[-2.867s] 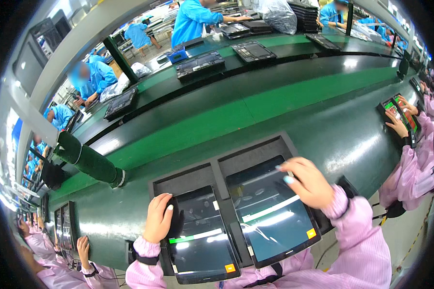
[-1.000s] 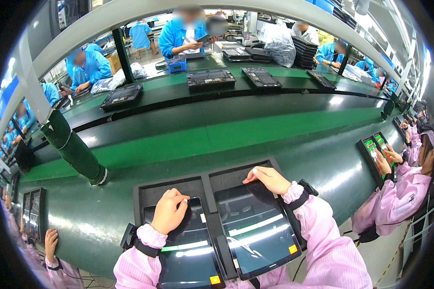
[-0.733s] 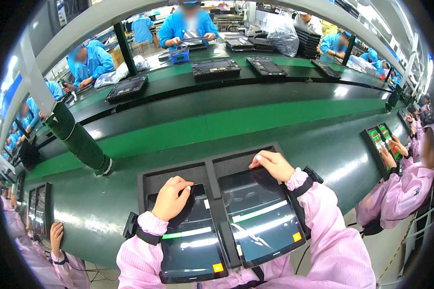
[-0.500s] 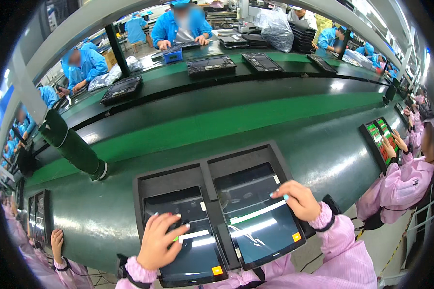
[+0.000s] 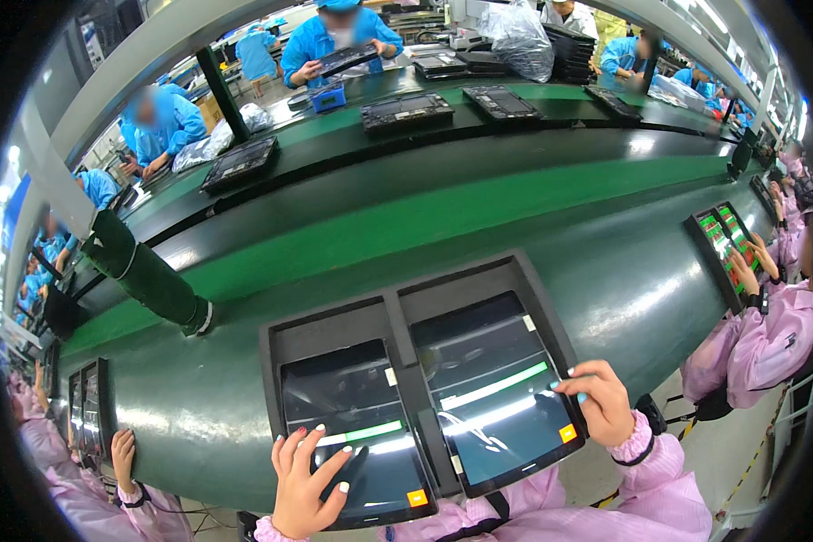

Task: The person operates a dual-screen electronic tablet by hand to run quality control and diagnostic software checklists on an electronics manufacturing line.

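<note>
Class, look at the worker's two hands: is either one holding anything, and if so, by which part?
Nothing is held. The left hand lies spread on the left tablet screen; the right hand rests at the right tablet edge.

Long green conveyor belt [image 5: 479, 212], grey overhead beam [image 5: 135, 68], bright factory hall.

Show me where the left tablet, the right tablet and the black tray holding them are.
left tablet [image 5: 357, 397], head view, on the bare dark glass above the fingers.
right tablet [image 5: 483, 357], head view, on the upper screen.
black tray [image 5: 397, 330], head view, on the divider between the two tablets.
</note>
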The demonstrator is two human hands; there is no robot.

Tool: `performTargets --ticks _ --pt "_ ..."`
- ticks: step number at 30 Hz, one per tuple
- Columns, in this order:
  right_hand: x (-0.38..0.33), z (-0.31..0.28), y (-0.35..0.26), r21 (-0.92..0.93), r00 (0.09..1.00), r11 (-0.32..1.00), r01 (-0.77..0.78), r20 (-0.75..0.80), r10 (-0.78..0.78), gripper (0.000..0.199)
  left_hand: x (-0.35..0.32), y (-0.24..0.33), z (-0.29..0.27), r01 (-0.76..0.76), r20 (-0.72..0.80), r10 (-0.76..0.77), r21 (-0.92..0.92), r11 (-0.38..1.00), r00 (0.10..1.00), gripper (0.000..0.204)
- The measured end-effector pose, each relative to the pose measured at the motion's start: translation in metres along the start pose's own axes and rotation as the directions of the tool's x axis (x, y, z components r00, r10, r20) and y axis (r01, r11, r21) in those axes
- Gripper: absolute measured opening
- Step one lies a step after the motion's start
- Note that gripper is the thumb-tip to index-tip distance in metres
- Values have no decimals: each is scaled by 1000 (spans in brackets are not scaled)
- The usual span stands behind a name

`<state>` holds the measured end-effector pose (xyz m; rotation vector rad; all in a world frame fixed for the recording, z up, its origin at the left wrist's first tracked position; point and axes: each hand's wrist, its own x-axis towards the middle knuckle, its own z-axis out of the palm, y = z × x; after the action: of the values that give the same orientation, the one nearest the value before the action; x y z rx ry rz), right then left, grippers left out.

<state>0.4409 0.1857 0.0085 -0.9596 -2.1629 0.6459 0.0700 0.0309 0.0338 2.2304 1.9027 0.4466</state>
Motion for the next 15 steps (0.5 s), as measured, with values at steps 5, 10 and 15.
performTargets --ticks 5,10,15 --pt "-27 10 -31 -14 980 988 155 132 -152 25 -43 16 6 86 -144 -88 -21 996 986 55" --pt "-26 25 -29 -329 864 822 465 372 -339 46 -62 13 25 109 -234 -87 83 991 968 70" --pt "-18 39 -36 -355 846 782 512 366 -388 47 -65 -4 35 79 -230 -39 167 983 972 91"
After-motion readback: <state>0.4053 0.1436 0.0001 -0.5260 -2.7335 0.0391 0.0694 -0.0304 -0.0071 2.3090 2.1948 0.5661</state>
